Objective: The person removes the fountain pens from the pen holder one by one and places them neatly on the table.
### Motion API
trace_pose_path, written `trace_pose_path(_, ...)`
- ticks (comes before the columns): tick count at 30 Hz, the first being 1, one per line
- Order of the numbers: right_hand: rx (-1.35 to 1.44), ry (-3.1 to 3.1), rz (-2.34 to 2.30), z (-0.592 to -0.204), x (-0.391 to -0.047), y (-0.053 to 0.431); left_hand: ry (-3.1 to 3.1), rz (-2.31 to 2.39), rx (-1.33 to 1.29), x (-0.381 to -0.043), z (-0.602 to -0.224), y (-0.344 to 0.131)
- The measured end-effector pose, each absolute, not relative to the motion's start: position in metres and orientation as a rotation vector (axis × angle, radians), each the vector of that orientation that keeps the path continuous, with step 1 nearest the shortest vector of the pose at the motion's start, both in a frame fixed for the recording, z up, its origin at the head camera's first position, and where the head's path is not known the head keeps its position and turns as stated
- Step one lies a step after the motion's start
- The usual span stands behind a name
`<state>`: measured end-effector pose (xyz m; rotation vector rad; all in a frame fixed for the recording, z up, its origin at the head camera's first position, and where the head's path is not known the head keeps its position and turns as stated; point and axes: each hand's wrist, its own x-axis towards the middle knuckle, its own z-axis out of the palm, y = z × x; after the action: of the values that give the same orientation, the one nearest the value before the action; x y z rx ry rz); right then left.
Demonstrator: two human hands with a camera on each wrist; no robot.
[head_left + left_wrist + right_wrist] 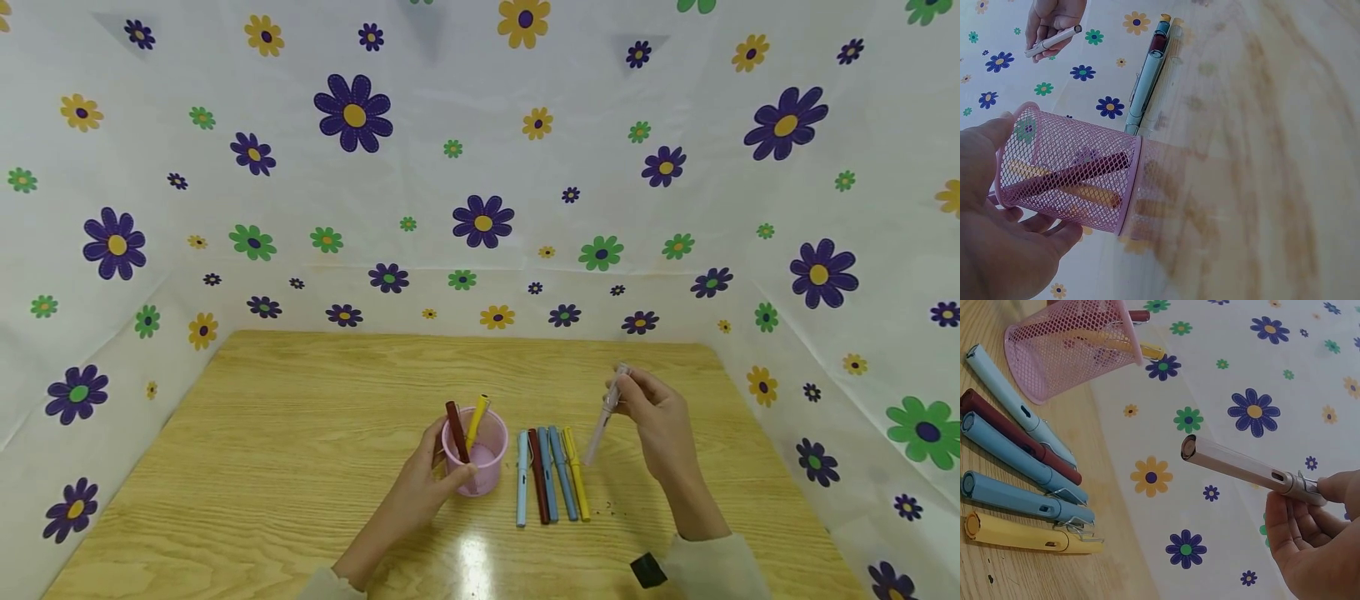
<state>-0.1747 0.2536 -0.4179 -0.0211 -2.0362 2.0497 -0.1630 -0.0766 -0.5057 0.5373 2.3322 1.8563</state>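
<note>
My left hand (pixel 426 479) grips a pink mesh pen cup (pixel 1066 169) by its side, thumb near the rim. Inside the cup lean a dark red pen (pixel 457 432) and a yellow pen (pixel 477 421). My right hand (pixel 660 421) pinches a pale pinkish-white pen (pixel 1235 465) by its clip end, its other end pointing down and toward the row of pens. Between the cup and that hand lie a light blue pen (pixel 522 479), a dark red pen (pixel 1022 437), two blue pens (pixel 1029 503) and a yellow pen (pixel 1032 534), side by side on the table.
The wooden table (pixel 315 400) is enclosed at the back and sides by a white cloth (pixel 420 167) printed with flowers. A small black block-like object (pixel 648 571) sits by the right sleeve. Dark specks (pixel 609 508) dot the wood near the yellow pen.
</note>
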Motion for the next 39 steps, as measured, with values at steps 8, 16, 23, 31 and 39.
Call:
trace_pose_path(8,-0.041,-2.047,2.052,-0.421,-0.173,0.260,2.336,1.867,0.539,-0.164,-0.507,-0.076)
trace_pose_path(16,-0.058,-2.088,2.048,-0.424,-0.171,0.265,2.346,1.844,0.554,-0.164,-0.508,-0.077)
trace_pose_path(23,-0.043,-2.164,1.998,-0.431,-0.169,0.269,2.337,1.857,0.529,-0.163,-0.507,-0.076)
trace_pose_path(31,-0.029,-2.278,1.930,-0.437,-0.168,0.273,2.340,1.857,0.522,-0.164,-0.508,-0.076)
trace_pose_path(39,-0.057,-2.339,1.919,-0.442,-0.167,0.276,2.338,1.854,0.525,-0.163,-0.508,-0.076)
